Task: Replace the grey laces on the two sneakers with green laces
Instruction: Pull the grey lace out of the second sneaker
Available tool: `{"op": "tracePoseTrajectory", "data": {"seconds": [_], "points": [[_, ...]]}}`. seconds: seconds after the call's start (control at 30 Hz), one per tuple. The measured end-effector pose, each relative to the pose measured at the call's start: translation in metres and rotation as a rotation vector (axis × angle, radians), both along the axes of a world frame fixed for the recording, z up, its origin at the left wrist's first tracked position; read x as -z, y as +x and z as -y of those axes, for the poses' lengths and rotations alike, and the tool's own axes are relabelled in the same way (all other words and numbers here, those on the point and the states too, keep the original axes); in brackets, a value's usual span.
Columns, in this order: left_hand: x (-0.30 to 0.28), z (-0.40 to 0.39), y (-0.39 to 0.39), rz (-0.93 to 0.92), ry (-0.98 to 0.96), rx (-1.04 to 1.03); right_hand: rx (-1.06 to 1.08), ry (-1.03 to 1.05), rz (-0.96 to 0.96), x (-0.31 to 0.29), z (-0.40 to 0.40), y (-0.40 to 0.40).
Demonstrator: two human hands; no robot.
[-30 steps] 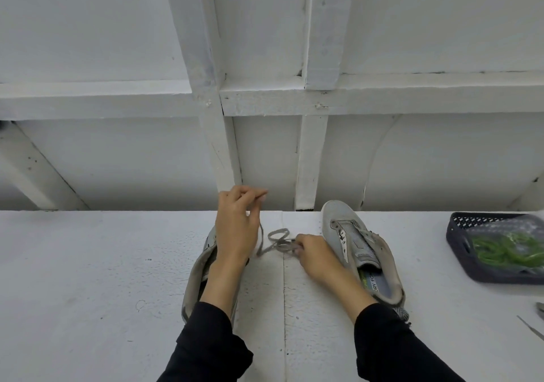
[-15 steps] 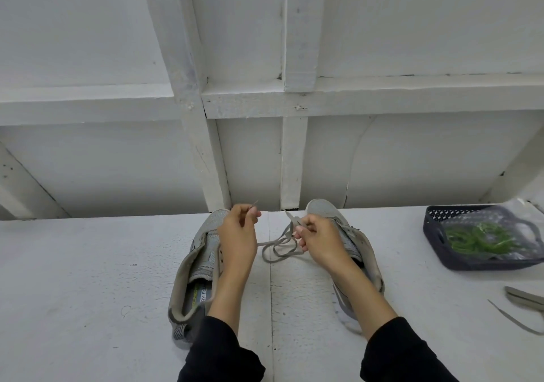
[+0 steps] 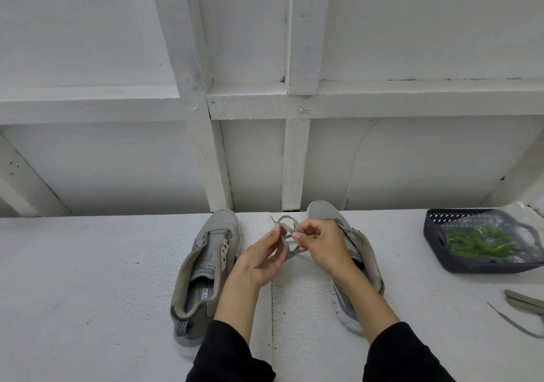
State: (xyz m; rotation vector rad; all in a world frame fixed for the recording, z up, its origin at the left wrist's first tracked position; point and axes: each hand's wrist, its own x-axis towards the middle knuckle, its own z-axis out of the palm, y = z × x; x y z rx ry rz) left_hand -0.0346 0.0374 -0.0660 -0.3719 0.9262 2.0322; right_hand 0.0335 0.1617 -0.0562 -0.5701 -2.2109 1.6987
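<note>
Two grey sneakers stand side by side on the white table [image 3: 88, 278], toes pointing away from me, with no laces in their eyelets. The left sneaker [image 3: 206, 264] is in full view; the right sneaker [image 3: 353, 243] is partly hidden behind my right arm. Between them I hold a loose grey lace [image 3: 290, 228], gathered into loops. My left hand [image 3: 262, 258] pinches one part of it and my right hand [image 3: 321, 243] pinches the bundle from the other side. Green laces [image 3: 477, 241] lie in a dark basket [image 3: 435, 234] at the right.
Another grey lace [image 3: 521, 305] lies on the table near the right edge, below the basket. A clear plastic bag [image 3: 500, 222] sits in the basket over the green laces. A white wall with wooden beams [image 3: 297, 146] rises directly behind the table.
My hands have come closer together between the sneakers and the lace is bunched into tighter loops. The view has tilted down, so the left sneaker shows fully.
</note>
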Motion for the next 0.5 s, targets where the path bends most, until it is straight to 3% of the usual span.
{"op": "tracePoseTrajectory", "data": {"seconds": [0.17,0.3,0.4,0.5], "points": [[0.0045,-0.0056,-0.0029,-0.002,-0.033,0.051,0.061,0.038,0.040,0.0003,0.0021,0.0020],[0.0045,-0.0100,-0.0029,-0.237,-0.129,0.093,0.114,0.091,0.078,-0.0016,0.0029,0.0036],[0.0043,-0.0092,-0.0052,-0.632,-0.341,-0.014,0.151,0.107,0.087,-0.0046,0.0023,0.0064],[0.0005,-0.0036,-0.0093,-1.120,-0.581,0.070,0.196,0.202,0.047,-0.0040,-0.0003,0.0070]]}}
